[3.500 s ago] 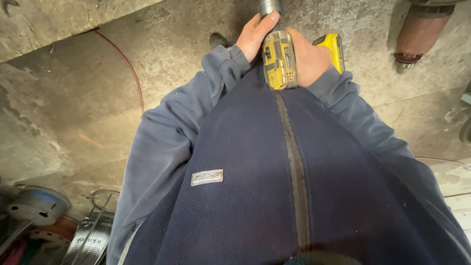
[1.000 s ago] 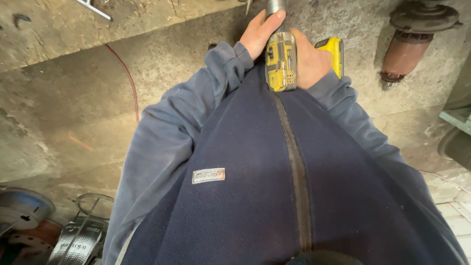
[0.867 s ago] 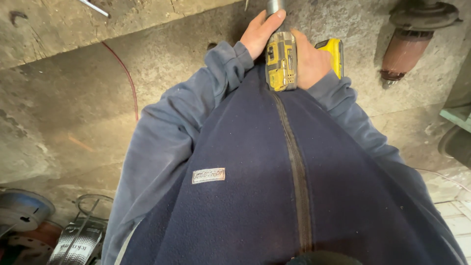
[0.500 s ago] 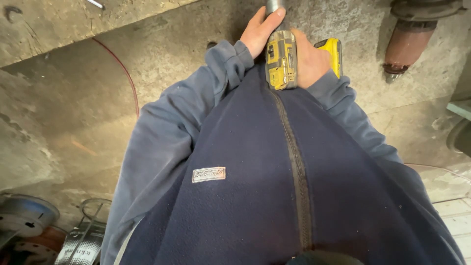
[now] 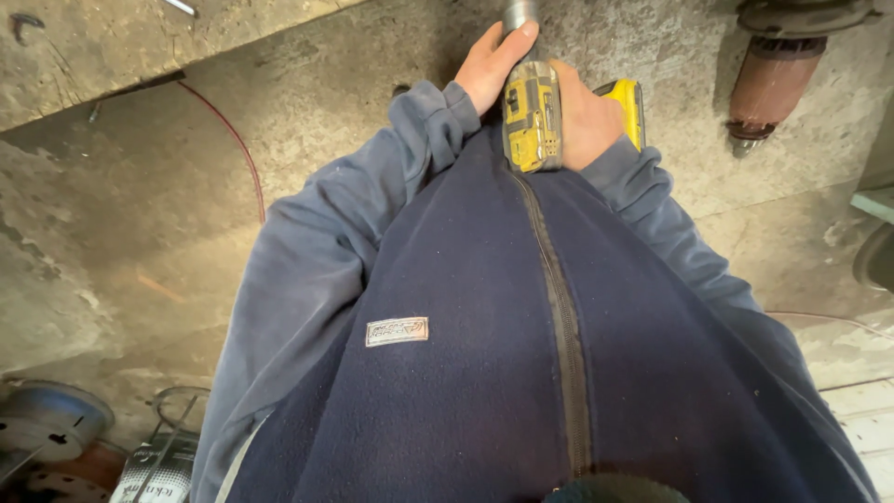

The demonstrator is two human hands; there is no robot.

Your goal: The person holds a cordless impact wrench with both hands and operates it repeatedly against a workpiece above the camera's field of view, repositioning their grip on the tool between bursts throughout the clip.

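Observation:
A yellow and black cordless power tool [image 5: 532,116] is held out in front of my chest, its metal nose [image 5: 518,13] pointing away toward the top edge of the view. My right hand [image 5: 587,119] is wrapped around its grip. My left hand [image 5: 491,63] lies along the left side of the tool's front end, fingers reaching up to the metal nose. My dark blue zipped vest [image 5: 521,373] and blue sleeves fill the lower half of the view and hide what lies beneath.
Rough concrete floor [image 5: 149,242] with a raised concrete slab [image 5: 112,47] at top left. A thin red wire [image 5: 244,149] runs across it. A rusty motor rotor [image 5: 768,88] lies at top right. Metal discs and a can [image 5: 56,428] sit at bottom left.
The view shifts slightly between frames. Both hands keep the same hold on the tool, which stays in front of my chest.

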